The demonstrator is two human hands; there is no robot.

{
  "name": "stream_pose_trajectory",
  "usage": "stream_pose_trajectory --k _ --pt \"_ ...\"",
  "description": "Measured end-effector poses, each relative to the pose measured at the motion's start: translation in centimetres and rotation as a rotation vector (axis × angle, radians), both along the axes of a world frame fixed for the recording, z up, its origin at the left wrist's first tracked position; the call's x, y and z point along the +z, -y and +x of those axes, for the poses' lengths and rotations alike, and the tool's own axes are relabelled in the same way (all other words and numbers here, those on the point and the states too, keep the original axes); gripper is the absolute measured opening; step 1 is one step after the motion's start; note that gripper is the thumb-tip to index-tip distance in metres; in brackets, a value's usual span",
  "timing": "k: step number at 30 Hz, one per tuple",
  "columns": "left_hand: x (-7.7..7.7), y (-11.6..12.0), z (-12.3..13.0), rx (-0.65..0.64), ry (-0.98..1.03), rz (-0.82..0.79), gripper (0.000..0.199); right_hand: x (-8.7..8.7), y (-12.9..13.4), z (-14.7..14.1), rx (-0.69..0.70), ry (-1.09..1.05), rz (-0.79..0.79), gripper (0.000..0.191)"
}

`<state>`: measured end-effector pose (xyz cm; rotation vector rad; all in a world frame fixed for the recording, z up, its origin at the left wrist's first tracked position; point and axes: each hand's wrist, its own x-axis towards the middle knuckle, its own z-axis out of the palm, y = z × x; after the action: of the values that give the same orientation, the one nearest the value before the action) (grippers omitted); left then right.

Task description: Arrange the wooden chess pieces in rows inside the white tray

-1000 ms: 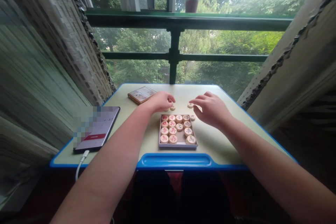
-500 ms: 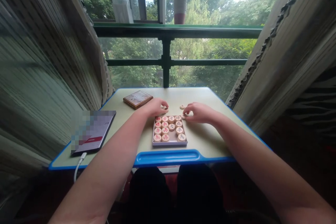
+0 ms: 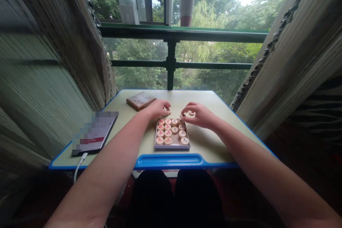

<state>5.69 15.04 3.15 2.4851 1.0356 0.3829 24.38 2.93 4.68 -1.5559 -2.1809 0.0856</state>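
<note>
A shallow box (image 3: 173,146) on the table holds rows of round Chinese chess pieces with red and dark characters; a bare gap shows in its lower middle. Just beyond its far left corner is my left hand (image 3: 159,108), fingers curled round a chess piece (image 3: 167,111). My right hand (image 3: 200,114) is at the far right corner, thumb and fingertips pinching another chess piece (image 3: 182,115) by the box edge. Under the arch of that hand, one more piece (image 3: 191,113) is partly visible. The faces of the held pieces cannot be read.
A brown flat box (image 3: 141,100) lies at the back left of the table. Left of my arm is a tablet (image 3: 97,133) with a white cable (image 3: 80,165). The table (image 3: 213,146) has a blue rim and front groove. Curtains flank a green railing (image 3: 213,35).
My right hand has shifted left with the chess piece, from beside the box to its far right corner. My left hand has stayed nearly in place. The view has shifted slightly.
</note>
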Motion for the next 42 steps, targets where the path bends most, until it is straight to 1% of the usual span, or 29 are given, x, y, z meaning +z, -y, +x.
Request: stream_pose_trajectory --k 2,4,8,14,23,30,36,42 --pt "0.0 0.0 0.0 -0.005 0.006 0.006 0.037 -0.2 0.3 -0.9 0.106 -0.051 0.013 0.018" --pt "0.1 0.1 0.0 0.003 0.011 0.008 0.037 -0.4 0.5 -1.9 0.173 -0.043 0.001 0.018" --pt "0.3 0.3 0.2 0.019 -0.009 0.030 0.035 -0.6 1.0 -2.8 0.221 0.010 -0.001 0.020" --pt "0.2 0.2 0.2 -0.008 -0.008 0.066 0.034 -0.3 1.2 -3.2 0.217 0.089 0.012 0.018" --pt "0.4 0.2 0.1 0.005 -0.006 0.050 0.034 -0.3 1.0 -3.5 0.205 0.164 -0.006 0.021" --pt "0.3 0.1 0.1 0.000 0.004 0.038 0.035 -0.2 1.0 -3.7 0.196 0.180 -0.017 0.023" --pt "0.4 0.3 0.2 0.003 0.015 0.026 0.036 0.3 1.2 -3.9 0.176 0.195 -0.031 0.020" --pt "0.5 0.5 0.3 -0.009 0.033 0.009 0.036 0.4 1.5 -4.2 0.151 0.198 -0.037 0.022"
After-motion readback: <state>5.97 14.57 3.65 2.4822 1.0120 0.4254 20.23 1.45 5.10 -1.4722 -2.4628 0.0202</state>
